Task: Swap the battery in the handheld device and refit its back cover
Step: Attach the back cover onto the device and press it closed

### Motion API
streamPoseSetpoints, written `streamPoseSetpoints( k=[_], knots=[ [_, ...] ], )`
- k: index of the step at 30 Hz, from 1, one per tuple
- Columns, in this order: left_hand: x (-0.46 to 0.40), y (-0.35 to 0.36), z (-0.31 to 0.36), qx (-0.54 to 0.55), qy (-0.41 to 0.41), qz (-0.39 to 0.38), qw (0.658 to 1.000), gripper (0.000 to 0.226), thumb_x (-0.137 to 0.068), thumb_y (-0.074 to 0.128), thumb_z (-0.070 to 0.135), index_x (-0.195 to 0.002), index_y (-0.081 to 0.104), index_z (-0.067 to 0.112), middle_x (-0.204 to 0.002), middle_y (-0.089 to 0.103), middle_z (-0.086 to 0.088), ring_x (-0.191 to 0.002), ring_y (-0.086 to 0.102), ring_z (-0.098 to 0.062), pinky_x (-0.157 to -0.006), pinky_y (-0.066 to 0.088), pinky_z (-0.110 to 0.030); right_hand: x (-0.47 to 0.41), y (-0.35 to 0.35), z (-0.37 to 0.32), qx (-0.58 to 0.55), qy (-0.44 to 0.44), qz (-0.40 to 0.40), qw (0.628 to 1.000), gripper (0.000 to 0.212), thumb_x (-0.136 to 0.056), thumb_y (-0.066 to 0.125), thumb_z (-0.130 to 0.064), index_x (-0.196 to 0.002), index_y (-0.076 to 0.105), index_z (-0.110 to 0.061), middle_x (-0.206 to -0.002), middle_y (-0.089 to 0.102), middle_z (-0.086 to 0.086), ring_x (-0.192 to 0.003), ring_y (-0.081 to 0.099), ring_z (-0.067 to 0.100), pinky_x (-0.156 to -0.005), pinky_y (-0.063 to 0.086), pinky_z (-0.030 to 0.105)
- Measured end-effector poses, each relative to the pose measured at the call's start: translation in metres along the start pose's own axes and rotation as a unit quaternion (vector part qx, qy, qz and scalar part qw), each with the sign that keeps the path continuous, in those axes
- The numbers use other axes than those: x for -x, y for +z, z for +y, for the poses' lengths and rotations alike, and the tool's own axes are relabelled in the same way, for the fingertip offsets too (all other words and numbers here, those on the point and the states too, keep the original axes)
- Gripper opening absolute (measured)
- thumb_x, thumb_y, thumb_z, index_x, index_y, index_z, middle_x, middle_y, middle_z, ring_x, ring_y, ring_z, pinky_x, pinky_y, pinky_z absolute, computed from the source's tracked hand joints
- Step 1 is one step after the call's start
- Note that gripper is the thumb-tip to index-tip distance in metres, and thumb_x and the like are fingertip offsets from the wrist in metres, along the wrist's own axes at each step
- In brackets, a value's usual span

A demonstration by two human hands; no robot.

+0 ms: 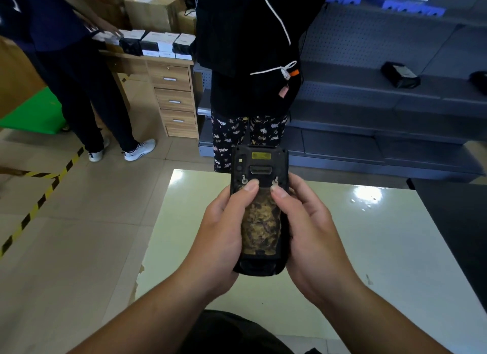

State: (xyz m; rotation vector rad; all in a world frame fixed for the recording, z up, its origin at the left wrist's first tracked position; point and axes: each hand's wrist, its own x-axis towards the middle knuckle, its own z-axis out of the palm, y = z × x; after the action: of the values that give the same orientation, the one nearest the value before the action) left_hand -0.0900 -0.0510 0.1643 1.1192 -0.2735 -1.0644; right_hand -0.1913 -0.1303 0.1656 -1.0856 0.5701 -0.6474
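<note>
handheld device back-up, held above pale surface | left hand clamped on left edge | right hand clamped on right edge | both thumbs pressing worn back cover near latches

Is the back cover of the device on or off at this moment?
On. The worn cover lies over the back of the device; both thumbs press its top edge near the two latches. Whether it is locked, cannot tell.

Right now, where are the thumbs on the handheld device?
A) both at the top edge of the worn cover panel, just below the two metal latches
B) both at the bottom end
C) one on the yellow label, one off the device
A: the left hand and right hand grip the handheld device by its sides, thumb tips just below the two metal latches.
</note>
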Motion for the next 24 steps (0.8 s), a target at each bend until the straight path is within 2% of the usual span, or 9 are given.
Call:
streamPoseSetpoints(
  k=[4, 8, 11, 16, 20, 24],
  knots=[
    [-0.001, 0.0, -0.004, -0.023, 0.02, 0.008, 1.0, 0.035, -0.086, 0.066, 0.05, -0.107, 0.079, 0.025, -0.108, 0.081, -0.013, -0.1, 0.078, -0.03, -0.079, 0.065, -0.044, 0.001, 0.004, 0.005, 0.042, -0.041, 0.034, 0.998, 0.026, -0.098, 0.06, -0.037, -0.117, 0.077, -0.036, -0.116, 0.08, 0.001, -0.109, 0.077, 0.019, -0.093, 0.063, 0.044],
    [0.001, 0.002, -0.009, -0.066, 0.051, 0.01, 0.996, 0.031, -0.087, 0.064, 0.052, -0.106, 0.079, 0.033, -0.104, 0.082, -0.004, -0.101, 0.078, -0.027, -0.091, 0.062, -0.056, 0.006, 0.004, 0.008, 0.085, -0.084, 0.051, 0.992, 0.034, -0.096, 0.058, -0.047, -0.123, 0.074, -0.034, -0.117, 0.08, 0.0, -0.109, 0.077, 0.019, -0.091, 0.064, 0.042],
    [0.003, 0.002, -0.01, -0.083, 0.072, 0.008, 0.994, 0.036, -0.081, 0.064, 0.057, -0.106, 0.077, 0.036, -0.101, 0.082, 0.0, -0.098, 0.079, -0.025, -0.089, 0.063, -0.057, 0.007, 0.005, 0.01, 0.071, -0.089, 0.047, 0.992, 0.036, -0.096, 0.057, -0.046, -0.127, 0.072, -0.035, -0.12, 0.079, 0.002, -0.112, 0.076, 0.022, -0.091, 0.064, 0.042],
    [0.003, 0.001, -0.013, -0.106, 0.086, 0.003, 0.991, 0.035, -0.084, 0.062, 0.057, -0.108, 0.076, 0.037, -0.104, 0.082, 0.0, -0.1, 0.078, -0.023, -0.087, 0.064, -0.051, 0.011, 0.004, 0.013, 0.068, -0.086, 0.048, 0.993, 0.035, -0.1, 0.056, -0.042, -0.13, 0.071, -0.032, -0.123, 0.078, 0.006, -0.115, 0.074, 0.026, -0.094, 0.062, 0.047],
    [-0.002, 0.002, -0.019, -0.089, 0.041, 0.049, 0.994, 0.03, -0.084, 0.064, 0.056, -0.102, 0.078, 0.036, -0.095, 0.082, 0.001, -0.091, 0.08, -0.025, -0.083, 0.065, -0.058, 0.001, 0.0, 0.013, 0.12, -0.074, 0.084, 0.986, 0.025, -0.098, 0.06, -0.038, -0.114, 0.078, -0.031, -0.109, 0.082, 0.001, -0.102, 0.078, 0.018, -0.085, 0.065, 0.036],
    [-0.014, -0.001, -0.021, -0.125, 0.031, 0.093, 0.987, 0.04, -0.08, 0.059, 0.065, -0.097, 0.078, 0.035, -0.088, 0.081, 0.001, -0.087, 0.08, -0.027, -0.078, 0.064, -0.063, -0.015, -0.002, 0.017, 0.198, -0.063, 0.112, 0.972, 0.022, -0.105, 0.061, -0.024, -0.098, 0.081, -0.029, -0.09, 0.082, -0.004, -0.084, 0.078, 0.01, -0.069, 0.063, 0.022]
  ],
)
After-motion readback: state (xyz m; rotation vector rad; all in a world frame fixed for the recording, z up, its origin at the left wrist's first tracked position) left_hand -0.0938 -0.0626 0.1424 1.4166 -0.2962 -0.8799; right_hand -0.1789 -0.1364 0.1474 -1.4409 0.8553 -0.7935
